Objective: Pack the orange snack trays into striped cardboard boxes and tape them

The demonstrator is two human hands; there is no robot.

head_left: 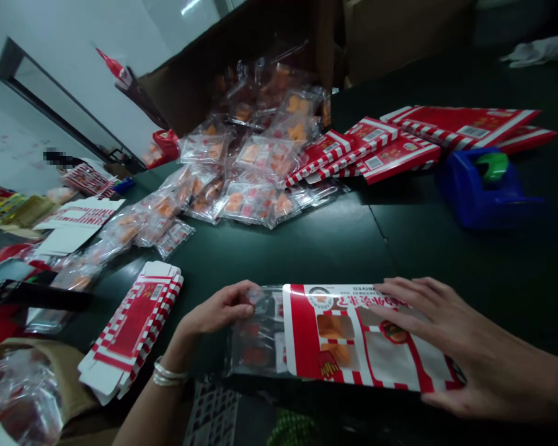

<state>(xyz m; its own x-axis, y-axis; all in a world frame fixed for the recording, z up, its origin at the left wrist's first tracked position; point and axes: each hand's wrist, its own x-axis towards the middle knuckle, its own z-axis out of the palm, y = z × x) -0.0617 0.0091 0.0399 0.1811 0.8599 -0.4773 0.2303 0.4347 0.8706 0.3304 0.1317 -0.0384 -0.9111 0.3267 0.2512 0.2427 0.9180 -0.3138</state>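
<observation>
A flat red-and-white carton (pixel 353 337) with clear windows lies at the near edge of the dark table (pixel 279 248). My right hand (pixel 451 347) rests on its right half, fingers spread flat. A clear plastic packet (pixel 258 337) with red and orange items sticks out of the carton's left end. My left hand (pixel 218 310) pinches the packet's upper left corner. A bracelet sits on my left wrist.
A heap of clear packets (pixel 242 167) covers the table's middle back. Flat red cartons (pixel 400 145) fan out at back right beside a blue tape dispenser (pixel 483 186). A stack of folded cartons (pixel 130 325) lies at near left. Brown boxes stand behind.
</observation>
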